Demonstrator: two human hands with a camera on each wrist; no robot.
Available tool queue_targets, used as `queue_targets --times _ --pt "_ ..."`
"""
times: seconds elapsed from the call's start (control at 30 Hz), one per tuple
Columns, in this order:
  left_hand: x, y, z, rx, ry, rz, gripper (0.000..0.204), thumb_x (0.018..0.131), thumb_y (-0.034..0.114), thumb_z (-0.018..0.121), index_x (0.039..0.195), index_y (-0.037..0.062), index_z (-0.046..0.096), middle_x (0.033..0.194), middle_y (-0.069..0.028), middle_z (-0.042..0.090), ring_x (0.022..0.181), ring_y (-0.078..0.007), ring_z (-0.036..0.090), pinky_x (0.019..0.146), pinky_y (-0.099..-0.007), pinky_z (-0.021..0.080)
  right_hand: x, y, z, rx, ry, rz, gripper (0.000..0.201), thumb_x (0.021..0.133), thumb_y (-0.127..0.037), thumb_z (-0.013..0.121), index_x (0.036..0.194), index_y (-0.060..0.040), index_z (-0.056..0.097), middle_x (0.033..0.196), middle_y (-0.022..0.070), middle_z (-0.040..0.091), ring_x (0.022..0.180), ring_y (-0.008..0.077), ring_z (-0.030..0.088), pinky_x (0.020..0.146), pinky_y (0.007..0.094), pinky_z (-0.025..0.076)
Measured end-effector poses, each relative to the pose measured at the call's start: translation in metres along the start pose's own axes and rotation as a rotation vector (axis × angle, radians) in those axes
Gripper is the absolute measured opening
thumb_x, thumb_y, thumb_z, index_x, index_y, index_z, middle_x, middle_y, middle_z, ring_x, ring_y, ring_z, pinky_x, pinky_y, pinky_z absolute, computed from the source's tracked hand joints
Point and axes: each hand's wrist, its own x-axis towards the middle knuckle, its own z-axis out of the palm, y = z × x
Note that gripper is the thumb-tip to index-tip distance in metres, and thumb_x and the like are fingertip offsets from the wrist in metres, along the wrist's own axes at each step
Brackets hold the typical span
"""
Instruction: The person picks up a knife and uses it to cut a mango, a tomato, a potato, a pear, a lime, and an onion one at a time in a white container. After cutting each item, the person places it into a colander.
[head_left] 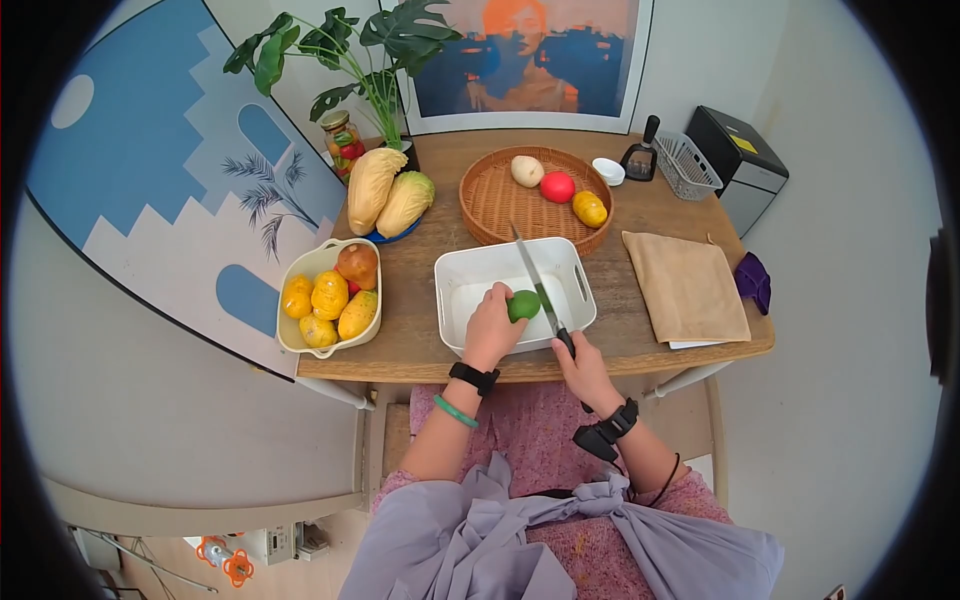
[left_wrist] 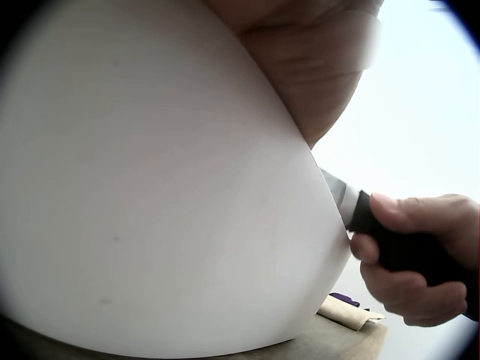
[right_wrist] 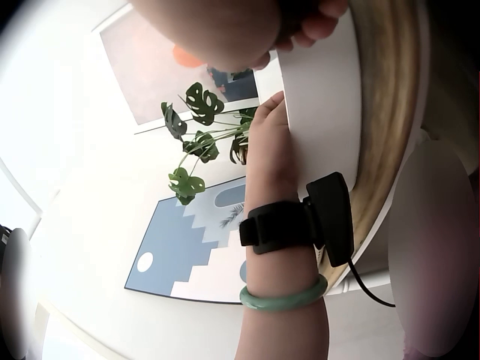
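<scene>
Over the white bin (head_left: 465, 265), my left hand (head_left: 490, 328) holds a smooth, round green fruit (head_left: 523, 305) with its fingertips curled on it. My right hand (head_left: 588, 375) grips the black handle of a kitchen knife (head_left: 531, 262), also seen in the left wrist view as a fist (left_wrist: 420, 259) round the handle. The long blade points away from me, just right of the fruit, and overlaps the bin. In the right wrist view the bin's side hides the left fingertips and the fruit.
A cream basket (head_left: 288, 335) of yellow and brown produce stands left. Behind it, cabbages (head_left: 385, 195) lie on a blue plate. A wicker tray (head_left: 485, 200) holds several pieces of produce at the back. On the right are a tan cloth (head_left: 690, 290), a grey basket (head_left: 690, 165) and a black box (head_left: 745, 160).
</scene>
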Motion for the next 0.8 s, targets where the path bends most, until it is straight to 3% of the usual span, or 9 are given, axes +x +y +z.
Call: queue_targets --times 0.8 --pt "0.0006 -0.0016 0.0016 -0.034 0.003 0.007 0.043 0.072 0.009 0.073 0.106 0.0037 0.047 0.103 -0.0193 0.057 0.093 -0.0381 0.06 0.078 -0.0444 0.051 0.0005 0.0021 0.002 -0.009 -0.027 -0.008 0.035 0.097 -0.03 0.054 0.089 0.0034 0.05 0.071 0.0277 0.059 0.07 0.0457 0.06 0.06 0.0462 0.045"
